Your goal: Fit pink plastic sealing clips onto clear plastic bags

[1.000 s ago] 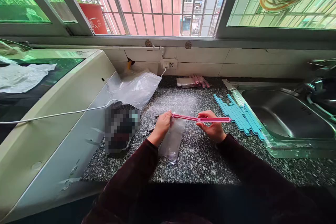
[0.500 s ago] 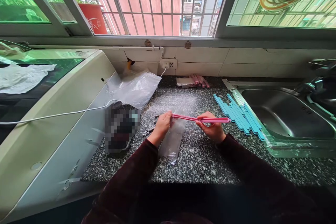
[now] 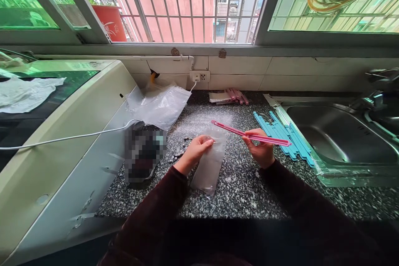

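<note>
My left hand (image 3: 198, 151) is closed, thumb against fingers, on the upper part of a small clear plastic bag (image 3: 208, 172). The bag hangs flat over the speckled counter. In my right hand (image 3: 261, 149) is a long, thin pink bag sealing clip (image 3: 229, 128), pinched near its middle. One end points up and left above the bag; the other reaches toward several blue sealing clips (image 3: 280, 135) lying in a loose pile on the right. The pink clip is apart from the bag and from my left hand.
Pink clips (image 3: 238, 96) and flat clear bags (image 3: 220, 97) lie by the wall. A large plastic bag (image 3: 165, 102) and a pixelated dark object (image 3: 145, 153) are on the left, with a white cable (image 3: 93, 134). A steel sink (image 3: 339, 135) is at right.
The pink clip has left my left fingers and moved right with my right hand, its left end now tilted up. My left hand keeps the bag, shifted slightly right.
</note>
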